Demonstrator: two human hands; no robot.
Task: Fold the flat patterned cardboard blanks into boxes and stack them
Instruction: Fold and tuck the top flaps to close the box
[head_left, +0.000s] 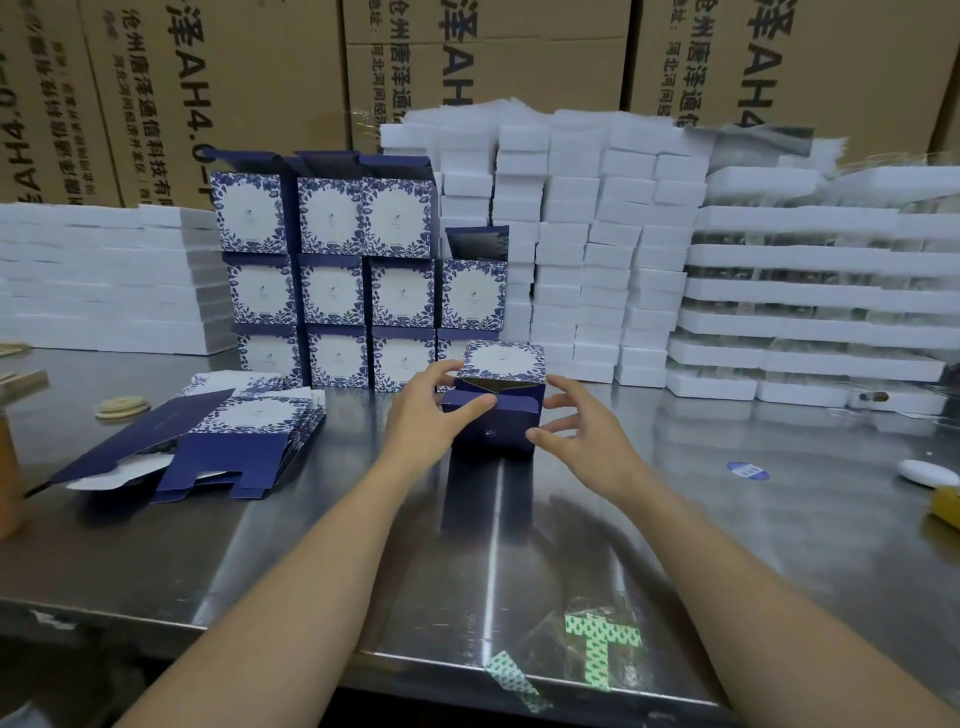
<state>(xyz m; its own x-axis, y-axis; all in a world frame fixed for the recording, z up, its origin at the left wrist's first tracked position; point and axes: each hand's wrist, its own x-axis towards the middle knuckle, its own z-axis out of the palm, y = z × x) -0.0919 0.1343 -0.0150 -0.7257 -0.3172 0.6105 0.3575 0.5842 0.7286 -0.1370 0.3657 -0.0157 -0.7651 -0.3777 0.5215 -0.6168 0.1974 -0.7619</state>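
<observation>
**Operator:** How far along am I?

**Observer:** Partway. Behind your hands, the stack of folded blue-and-white leaf-patterned boxes (332, 291) shows 11 fronts: 3 on top, 4 in the middle and 4 at the bottom, the last partly hidden.

**Operator:** And the one I'm on?

**Observer:** The dark blue cardboard box (493, 436) stands upright on the steel tabletop (675, 519), just in front of that stack. Its body looks formed, but the patterned lid flap (501, 361) is raised with a gap beneath it, so I'd judge it not yet closed. Your left hand (436, 410) has a grip on the top left corner, thumb on the front flap and fingers at the lid edge. Your right hand (582, 426) is released, fingers spread and fairly straight at the box's right side. Whether every fingertip touches, I cannot tell.

**Operator:** What's left?

**Observer:** Close this one and set it on the stack. Then work through the fanned pile of flat patterned cardboard blanks (249, 421) lying on the tabletop to your left. I cannot count how many are in it.
</observation>
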